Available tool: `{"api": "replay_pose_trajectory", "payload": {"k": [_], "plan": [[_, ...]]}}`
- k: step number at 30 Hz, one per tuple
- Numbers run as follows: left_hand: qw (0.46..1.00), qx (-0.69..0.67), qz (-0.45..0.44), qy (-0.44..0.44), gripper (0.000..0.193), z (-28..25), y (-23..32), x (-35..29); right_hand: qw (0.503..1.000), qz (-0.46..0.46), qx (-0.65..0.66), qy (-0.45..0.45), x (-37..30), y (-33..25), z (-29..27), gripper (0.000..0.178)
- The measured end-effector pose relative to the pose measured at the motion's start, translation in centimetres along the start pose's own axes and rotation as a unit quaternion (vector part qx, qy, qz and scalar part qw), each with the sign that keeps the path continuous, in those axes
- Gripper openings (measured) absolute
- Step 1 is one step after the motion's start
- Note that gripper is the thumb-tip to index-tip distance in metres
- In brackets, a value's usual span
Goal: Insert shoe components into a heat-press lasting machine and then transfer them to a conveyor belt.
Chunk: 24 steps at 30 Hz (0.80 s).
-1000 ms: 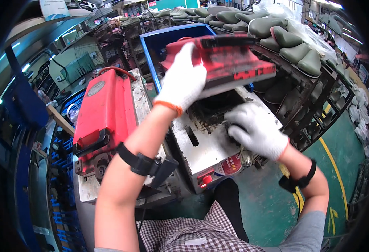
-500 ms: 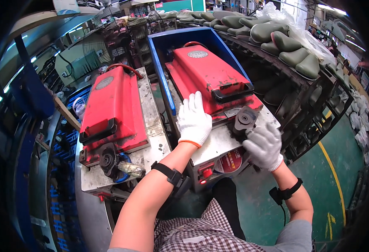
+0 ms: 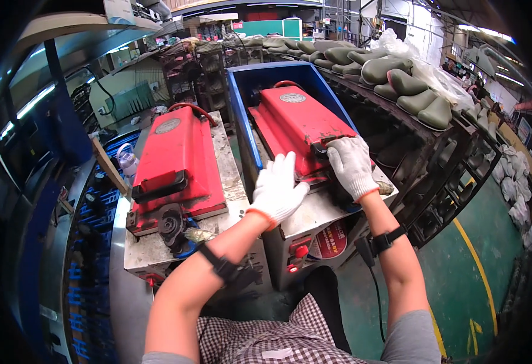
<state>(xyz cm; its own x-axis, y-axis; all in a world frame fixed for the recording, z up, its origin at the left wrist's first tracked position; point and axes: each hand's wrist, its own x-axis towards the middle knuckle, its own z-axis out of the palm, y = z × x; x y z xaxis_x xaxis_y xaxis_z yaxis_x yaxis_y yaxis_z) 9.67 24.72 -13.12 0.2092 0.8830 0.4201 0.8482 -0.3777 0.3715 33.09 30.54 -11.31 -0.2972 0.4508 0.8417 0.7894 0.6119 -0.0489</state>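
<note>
Two machines with red metal covers stand side by side in front of me. My right hand [image 3: 352,165], in a white glove, is closed over the front handle of the right red cover [image 3: 293,118]; only the black handle's left end [image 3: 319,150] shows. My left hand [image 3: 280,187], gloved in white with an orange cuff, lies flat by that cover's front left corner, fingers stretched out. The left red cover [image 3: 175,151] is down, with a black handle [image 3: 160,186] and a dark round knob [image 3: 170,224] at its front. My right hand and forearm hide the right machine's knob.
A blue bin [image 3: 246,112] surrounds the back of the right machine. Several green shoe-shaped forms [image 3: 408,85] lie on a rack to the right, beside clear plastic wrap. Below my left hand, a red switch [image 3: 301,250] sits on the machine's front. Blue racks [image 3: 93,230] stand far left.
My right hand has risen from beside the front knob onto the right cover's handle and closed there. My left hand stays flat near the cover's corner. The view has tilted slightly upward.
</note>
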Motion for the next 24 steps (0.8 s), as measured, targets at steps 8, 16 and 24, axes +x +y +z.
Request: {"api": "replay_pose_trajectory", "payload": {"k": [8,16,24], "plan": [[0.966,0.083,-0.047,0.241,0.025,-16.2,-13.1,-10.0,0.998,0.024,-0.058,-0.013,0.5,0.4,1.8,0.025],[0.969,0.137,-0.171,-0.114,0.056,-19.2,-14.2,-7.0,0.996,0.040,-0.071,-0.021,0.3,0.2,1.7,0.025],[0.973,0.140,-0.174,-0.052,0.056,-17.8,-14.0,-7.1,0.995,0.055,-0.086,-0.011,0.1,0.2,1.9,0.026]]}}
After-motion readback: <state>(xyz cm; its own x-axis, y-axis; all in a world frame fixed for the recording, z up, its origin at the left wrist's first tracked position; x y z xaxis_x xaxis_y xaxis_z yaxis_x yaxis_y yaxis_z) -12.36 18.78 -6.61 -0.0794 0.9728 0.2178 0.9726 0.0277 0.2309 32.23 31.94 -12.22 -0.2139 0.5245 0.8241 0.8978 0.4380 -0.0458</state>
